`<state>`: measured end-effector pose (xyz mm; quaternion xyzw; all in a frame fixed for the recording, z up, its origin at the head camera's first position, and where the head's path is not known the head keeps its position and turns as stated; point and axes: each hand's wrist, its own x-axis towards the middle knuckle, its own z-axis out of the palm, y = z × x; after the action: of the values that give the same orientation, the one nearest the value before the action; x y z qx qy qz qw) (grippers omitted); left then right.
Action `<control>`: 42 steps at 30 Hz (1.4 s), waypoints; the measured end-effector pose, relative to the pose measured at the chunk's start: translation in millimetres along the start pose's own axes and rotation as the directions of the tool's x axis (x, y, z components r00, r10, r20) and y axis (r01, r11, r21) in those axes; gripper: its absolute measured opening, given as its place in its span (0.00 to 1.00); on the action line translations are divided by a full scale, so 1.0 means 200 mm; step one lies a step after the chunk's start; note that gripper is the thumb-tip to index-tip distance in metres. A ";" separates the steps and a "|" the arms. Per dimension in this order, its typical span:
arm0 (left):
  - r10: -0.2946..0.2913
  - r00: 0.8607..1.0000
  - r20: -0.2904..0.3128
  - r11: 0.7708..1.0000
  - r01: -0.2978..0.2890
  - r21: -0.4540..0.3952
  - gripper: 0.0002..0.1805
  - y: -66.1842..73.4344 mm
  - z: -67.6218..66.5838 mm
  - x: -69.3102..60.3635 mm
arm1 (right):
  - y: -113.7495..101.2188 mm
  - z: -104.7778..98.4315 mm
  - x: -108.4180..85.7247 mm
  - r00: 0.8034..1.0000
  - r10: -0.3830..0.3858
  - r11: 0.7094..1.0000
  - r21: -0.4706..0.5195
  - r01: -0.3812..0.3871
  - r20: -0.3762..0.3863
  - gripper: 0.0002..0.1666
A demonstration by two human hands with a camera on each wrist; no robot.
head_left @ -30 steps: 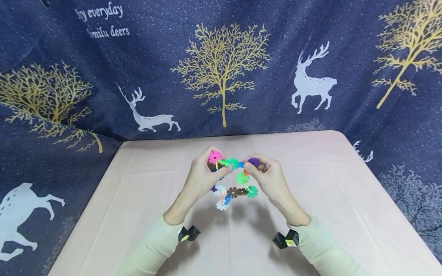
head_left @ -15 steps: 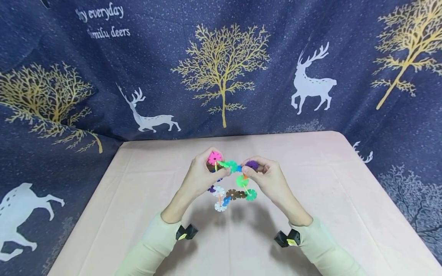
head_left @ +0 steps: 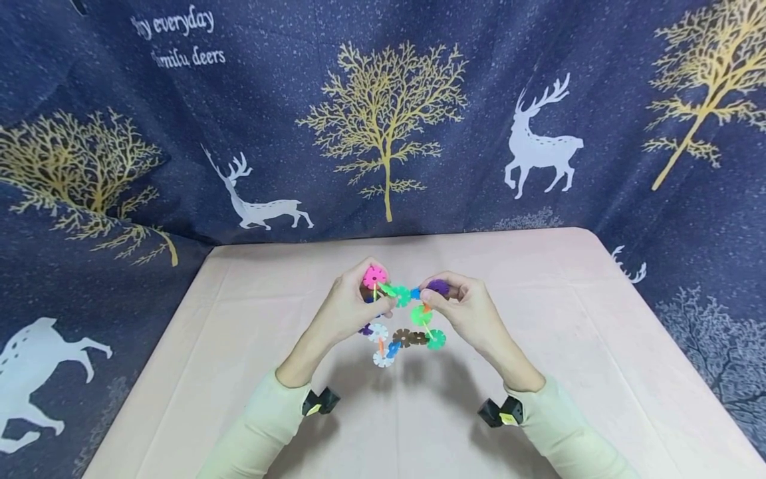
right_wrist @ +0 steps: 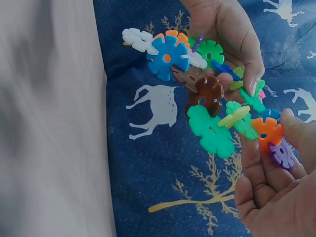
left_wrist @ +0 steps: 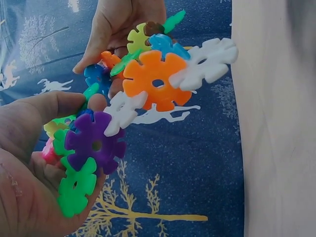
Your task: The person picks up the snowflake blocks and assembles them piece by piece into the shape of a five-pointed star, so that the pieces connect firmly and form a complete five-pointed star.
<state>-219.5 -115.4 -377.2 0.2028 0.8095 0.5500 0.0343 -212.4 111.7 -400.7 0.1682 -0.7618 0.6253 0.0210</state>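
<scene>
Both hands hold up a closed-looking loop of interlocking notched plastic discs, the snowflake building kind, in mixed colours. My left hand [head_left: 344, 309] grips its left side, next to the pink disc [head_left: 374, 277], its thumb on a teal-green disc [right_wrist: 254, 97]. At the loop's right corner my right hand [head_left: 469, 306] pinches the discs near a purple one [head_left: 439, 287] and an orange one [right_wrist: 267, 134]. Brown discs [head_left: 403, 338] and white discs [head_left: 383, 358] hang at the near side. A large orange disc [left_wrist: 157, 81] shows in the left wrist view. Fingers hide part of the left side.
Below the hands spreads a table with a pale pink cloth [head_left: 251, 346], on which their shadows fall. Behind it hangs a dark blue curtain [head_left: 419, 199] printed with deer and gold trees. Each wrist wears a small black camera [head_left: 320, 401].
The loop sits slightly lower than a second ago, still between both hands. My left fingers have shifted a little at the teal-green disc. The right hand's pinch looks the same.
</scene>
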 end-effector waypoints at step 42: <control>0.006 0.999 0.033 0.989 -0.011 0.149 0.12 0.05 0.00 0.05 | 0.00 -0.01 0.01 0.998 0.060 0.995 0.078 -0.063 0.037 0.11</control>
<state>-226.2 -109.1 -366.4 0.2169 0.8469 0.4846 0.0296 -215.0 113.1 -399.5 0.1562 -0.7414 0.6524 -0.0180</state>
